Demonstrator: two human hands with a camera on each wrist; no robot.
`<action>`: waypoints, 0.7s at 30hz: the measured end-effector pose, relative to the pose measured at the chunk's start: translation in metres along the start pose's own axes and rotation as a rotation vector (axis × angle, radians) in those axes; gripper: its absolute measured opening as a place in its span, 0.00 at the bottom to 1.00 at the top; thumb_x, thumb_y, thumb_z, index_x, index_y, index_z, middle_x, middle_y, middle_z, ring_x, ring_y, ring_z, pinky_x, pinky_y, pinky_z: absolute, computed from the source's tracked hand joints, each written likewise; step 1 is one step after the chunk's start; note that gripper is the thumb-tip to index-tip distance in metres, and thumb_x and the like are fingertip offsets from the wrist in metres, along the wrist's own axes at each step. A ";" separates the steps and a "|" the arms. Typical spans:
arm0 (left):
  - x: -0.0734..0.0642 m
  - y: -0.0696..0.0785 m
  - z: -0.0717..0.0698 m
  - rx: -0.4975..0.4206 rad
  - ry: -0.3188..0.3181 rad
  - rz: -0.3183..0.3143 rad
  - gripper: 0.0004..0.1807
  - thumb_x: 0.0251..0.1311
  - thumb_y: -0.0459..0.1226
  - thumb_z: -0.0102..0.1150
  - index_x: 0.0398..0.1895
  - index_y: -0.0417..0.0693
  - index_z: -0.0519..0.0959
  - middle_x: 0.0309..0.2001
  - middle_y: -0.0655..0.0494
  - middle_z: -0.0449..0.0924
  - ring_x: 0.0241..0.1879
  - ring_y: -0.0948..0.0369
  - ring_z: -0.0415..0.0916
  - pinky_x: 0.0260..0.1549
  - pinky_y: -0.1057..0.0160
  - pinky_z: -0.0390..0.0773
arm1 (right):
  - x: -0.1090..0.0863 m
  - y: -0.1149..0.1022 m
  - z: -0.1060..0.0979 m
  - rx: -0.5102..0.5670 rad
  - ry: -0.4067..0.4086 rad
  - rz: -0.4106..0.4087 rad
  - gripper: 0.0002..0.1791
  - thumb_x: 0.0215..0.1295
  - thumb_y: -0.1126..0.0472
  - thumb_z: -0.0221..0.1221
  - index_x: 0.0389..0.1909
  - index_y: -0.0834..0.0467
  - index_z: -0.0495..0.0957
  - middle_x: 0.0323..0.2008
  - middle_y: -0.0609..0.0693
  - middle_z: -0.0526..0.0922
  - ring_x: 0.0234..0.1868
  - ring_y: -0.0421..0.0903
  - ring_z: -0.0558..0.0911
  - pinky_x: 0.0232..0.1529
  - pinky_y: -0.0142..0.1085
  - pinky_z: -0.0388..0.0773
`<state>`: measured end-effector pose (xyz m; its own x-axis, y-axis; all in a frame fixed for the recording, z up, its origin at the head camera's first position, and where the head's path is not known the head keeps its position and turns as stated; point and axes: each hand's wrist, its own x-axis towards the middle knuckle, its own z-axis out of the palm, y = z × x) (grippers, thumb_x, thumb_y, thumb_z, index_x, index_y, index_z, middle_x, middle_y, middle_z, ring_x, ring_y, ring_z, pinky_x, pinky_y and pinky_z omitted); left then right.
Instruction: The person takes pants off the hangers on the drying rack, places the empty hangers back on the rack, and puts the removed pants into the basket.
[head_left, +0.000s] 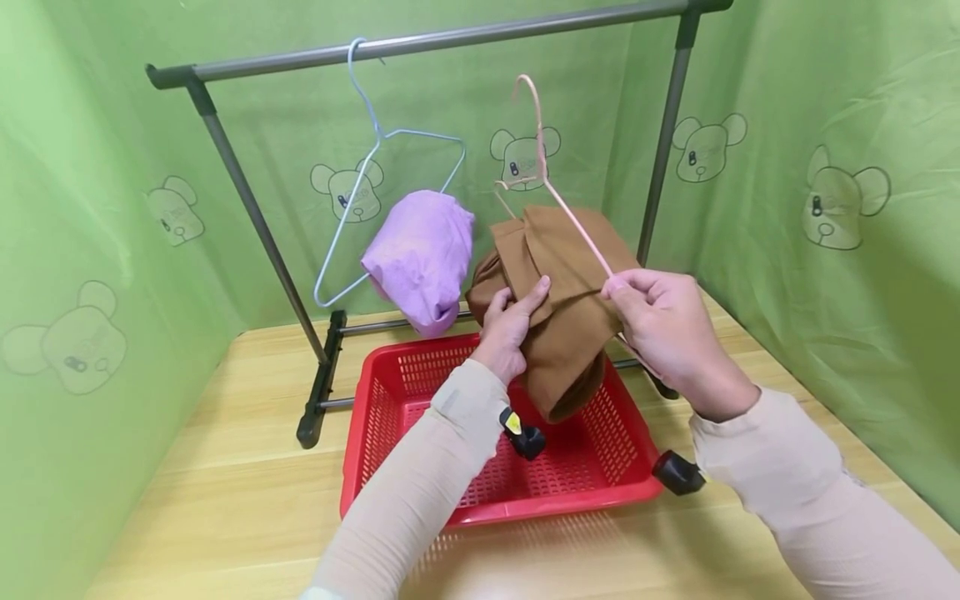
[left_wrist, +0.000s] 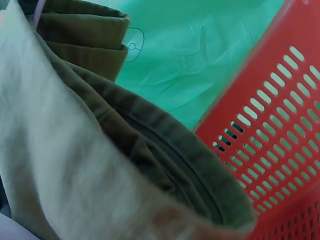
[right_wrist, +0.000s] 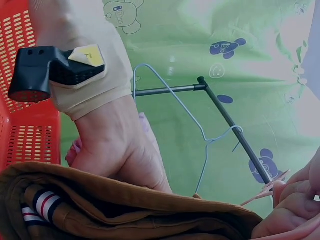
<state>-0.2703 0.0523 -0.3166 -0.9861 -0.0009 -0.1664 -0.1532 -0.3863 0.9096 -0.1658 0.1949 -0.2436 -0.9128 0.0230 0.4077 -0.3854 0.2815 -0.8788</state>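
Observation:
A brown folded garment hangs draped through a pink wire hanger, above a red basket. My left hand grips the garment's left side, thumb on top of the cloth. At the hanger's right arm, my right hand pinches the wire between thumb and fingers. The pink hook stands upright below the rail, apart from it. In the right wrist view, the garment's open edge shows a striped trim inside. Brown cloth fills much of the left wrist view and hides my left hand there.
A grey metal rack stands behind the basket on the wooden table. From its rail hangs a blue hanger with a purple cloth folded over its bar. Green curtains with mouse drawings enclose the sides and back.

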 end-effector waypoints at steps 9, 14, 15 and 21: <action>0.001 -0.002 0.004 -0.107 0.045 -0.046 0.28 0.47 0.38 0.76 0.52 0.44 0.76 0.44 0.52 0.76 0.37 0.57 0.77 0.45 0.56 0.78 | 0.000 0.007 -0.002 -0.047 0.011 -0.033 0.13 0.72 0.66 0.48 0.35 0.73 0.77 0.11 0.43 0.66 0.10 0.37 0.63 0.08 0.31 0.60; 0.002 -0.001 0.004 -0.150 -0.009 -0.064 0.23 0.51 0.37 0.72 0.50 0.42 0.75 0.41 0.52 0.80 0.38 0.56 0.78 0.46 0.55 0.79 | -0.001 0.007 -0.001 -0.092 0.019 -0.062 0.13 0.71 0.67 0.49 0.35 0.72 0.78 0.12 0.44 0.68 0.11 0.36 0.63 0.09 0.30 0.61; 0.002 -0.001 0.004 -0.142 -0.019 -0.065 0.22 0.53 0.40 0.72 0.48 0.43 0.76 0.41 0.52 0.80 0.39 0.56 0.78 0.47 0.54 0.78 | -0.001 0.007 -0.001 -0.101 0.023 -0.066 0.13 0.71 0.67 0.49 0.35 0.72 0.79 0.12 0.45 0.69 0.11 0.36 0.63 0.09 0.30 0.61; -0.003 0.004 0.004 0.027 0.021 -0.023 0.25 0.49 0.59 0.69 0.28 0.47 0.78 0.43 0.54 0.78 0.45 0.57 0.74 0.52 0.53 0.74 | -0.002 0.006 0.001 -0.138 0.023 -0.065 0.13 0.72 0.66 0.50 0.36 0.71 0.80 0.14 0.47 0.70 0.13 0.36 0.64 0.11 0.30 0.61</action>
<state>-0.2680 0.0540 -0.3109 -0.9808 -0.0115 -0.1947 -0.1774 -0.3616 0.9153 -0.1661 0.1954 -0.2504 -0.8827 0.0217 0.4695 -0.4199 0.4125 -0.8084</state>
